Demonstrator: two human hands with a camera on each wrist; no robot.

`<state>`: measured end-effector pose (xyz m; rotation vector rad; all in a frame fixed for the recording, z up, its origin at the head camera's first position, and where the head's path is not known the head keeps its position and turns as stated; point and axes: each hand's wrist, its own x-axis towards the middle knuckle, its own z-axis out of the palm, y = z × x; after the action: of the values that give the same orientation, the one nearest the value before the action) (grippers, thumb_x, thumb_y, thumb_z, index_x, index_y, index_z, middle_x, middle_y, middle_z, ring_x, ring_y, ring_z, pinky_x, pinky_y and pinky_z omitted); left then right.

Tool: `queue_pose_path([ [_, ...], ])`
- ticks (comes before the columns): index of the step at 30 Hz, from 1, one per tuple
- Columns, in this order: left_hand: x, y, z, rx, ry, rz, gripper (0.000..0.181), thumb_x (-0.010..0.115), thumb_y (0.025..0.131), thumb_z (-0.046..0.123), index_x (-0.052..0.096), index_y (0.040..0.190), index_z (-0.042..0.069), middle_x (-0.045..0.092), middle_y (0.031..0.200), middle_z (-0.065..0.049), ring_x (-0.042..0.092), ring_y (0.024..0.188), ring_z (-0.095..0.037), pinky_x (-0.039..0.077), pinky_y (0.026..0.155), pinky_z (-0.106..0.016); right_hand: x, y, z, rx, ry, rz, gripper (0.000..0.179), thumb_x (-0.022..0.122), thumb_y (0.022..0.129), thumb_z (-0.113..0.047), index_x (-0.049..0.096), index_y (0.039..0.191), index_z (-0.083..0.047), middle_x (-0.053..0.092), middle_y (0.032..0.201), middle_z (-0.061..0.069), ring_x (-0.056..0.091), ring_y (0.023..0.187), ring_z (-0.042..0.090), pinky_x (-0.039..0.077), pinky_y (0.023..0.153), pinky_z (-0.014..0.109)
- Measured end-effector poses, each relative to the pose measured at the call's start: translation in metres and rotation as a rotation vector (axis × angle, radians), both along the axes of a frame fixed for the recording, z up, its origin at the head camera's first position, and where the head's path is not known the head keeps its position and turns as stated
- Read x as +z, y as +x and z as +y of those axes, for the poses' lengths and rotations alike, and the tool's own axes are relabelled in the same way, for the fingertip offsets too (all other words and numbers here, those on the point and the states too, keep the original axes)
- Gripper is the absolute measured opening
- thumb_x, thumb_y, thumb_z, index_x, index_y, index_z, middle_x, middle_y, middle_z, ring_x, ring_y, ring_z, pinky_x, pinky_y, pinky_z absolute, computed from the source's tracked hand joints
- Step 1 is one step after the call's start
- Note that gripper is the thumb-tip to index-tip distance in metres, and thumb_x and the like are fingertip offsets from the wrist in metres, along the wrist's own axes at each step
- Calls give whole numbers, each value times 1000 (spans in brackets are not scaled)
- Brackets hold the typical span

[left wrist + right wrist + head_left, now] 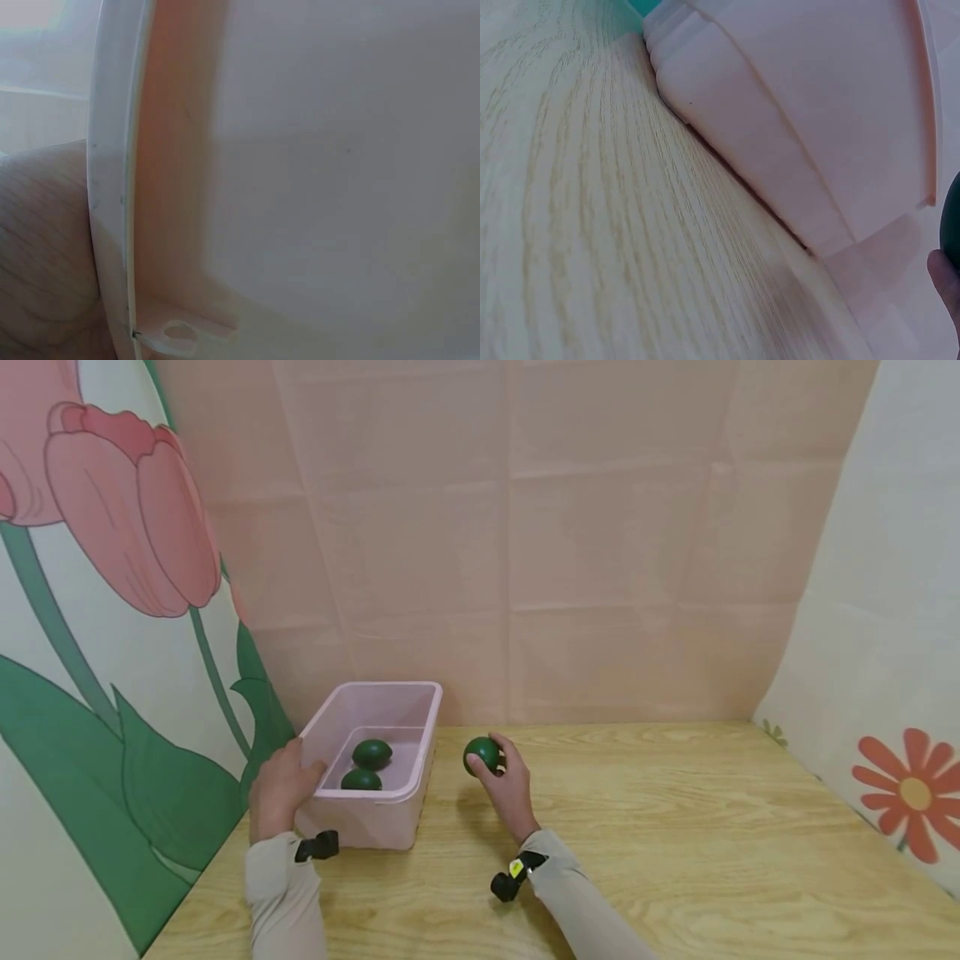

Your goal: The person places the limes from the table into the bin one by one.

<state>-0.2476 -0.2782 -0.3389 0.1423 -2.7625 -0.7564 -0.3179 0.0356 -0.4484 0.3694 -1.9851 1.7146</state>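
Note:
A pale pink plastic bin (405,823) stands on the table at centre left. My left hand (279,787) grips its left rim near the front corner, the thumb over the edge. In the left wrist view the rim (112,165) runs beside the hand. Two dark green oval fruits lie inside, one farther back (372,753) and one nearer the front (362,780). To the right of the bin, my right hand (513,789) holds another dark green fruit (480,753) between thumb and fingers. Only a slice of that fruit shows at the right wrist view's edge.
The light wood-grain table (660,835) extends right of the bin. A plain pinkish cloth (585,543) hangs behind it. Flower-printed panels flank both sides, with tulips (135,510) on the left and an orange flower (915,793) on the right.

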Motion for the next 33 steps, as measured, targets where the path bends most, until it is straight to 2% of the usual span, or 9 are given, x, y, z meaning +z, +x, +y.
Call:
queue_pose_path([
  [3,0,0,0,-2,-9,1,49,53,94,23,49,132,-7,60,121,-33,60,100,-46,48,80,-62,3,3,-1,0,10,-9,57,73,92,-23,51,141,-3,55,137,19,61,106,34,53,85,46],
  [10,-2,-1,-1,-6,-9,10,49,54,94,23,49,131,-7,60,121,-33,60,101,-47,48,80,-63,34,34,-3,0,35,24,52,71,93,-16,52,137,5,56,132,24,62,102,34,54,82,44],
  [21,-1,-2,0,-6,-1,5,49,54,95,23,48,132,-8,59,122,-34,60,102,-48,47,82,-65,36,35,-5,2,5,11,54,72,93,-18,52,138,3,55,134,23,61,104,35,52,86,48],
  [33,1,-2,0,-3,-9,-20,50,53,95,23,47,133,-9,58,122,-34,59,103,-49,47,84,-65,37,36,-4,9,12,13,53,71,94,-18,51,138,3,56,134,22,61,103,31,53,84,43],
])
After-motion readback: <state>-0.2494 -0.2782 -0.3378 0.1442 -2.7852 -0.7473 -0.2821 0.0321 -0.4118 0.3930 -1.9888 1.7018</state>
